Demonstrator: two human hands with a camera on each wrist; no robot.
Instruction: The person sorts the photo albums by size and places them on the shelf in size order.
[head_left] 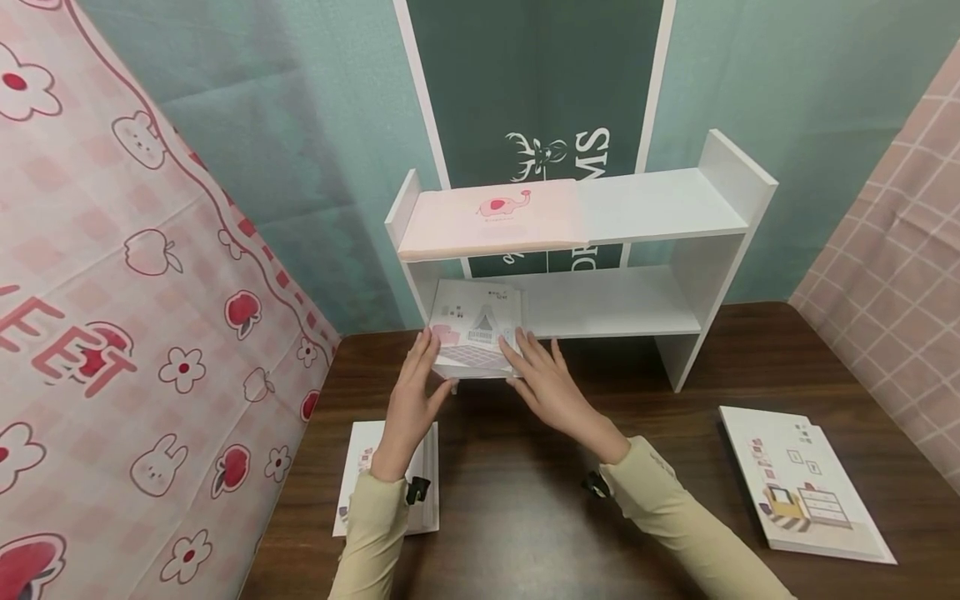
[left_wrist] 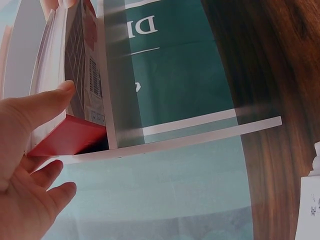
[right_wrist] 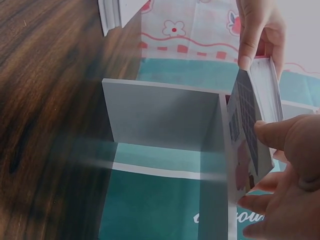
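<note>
On the left end of the white shelf's lower board lies a small stack of books point(head_left: 476, 325), its pale top cover printed with a grey grid. A red side point(left_wrist: 75, 135) of the stack shows in the left wrist view. My left hand point(head_left: 408, 400) grips its left side, thumb at the front edge. From the right, my right hand point(head_left: 551, 387) holds the opposite side. In the right wrist view, the right thumb point(right_wrist: 275, 134) lies against the front of the books, and the left hand point(right_wrist: 262, 25) grips the far end.
The two-tier white shelf point(head_left: 615, 304) stands at the table's back, a pink elephant-printed piece point(head_left: 487, 221) on its upper board. More books point(head_left: 806, 487) lie at the right, and another white stack point(head_left: 427, 512) lies under my left forearm. Printed cloth point(head_left: 180, 417) hangs at the left.
</note>
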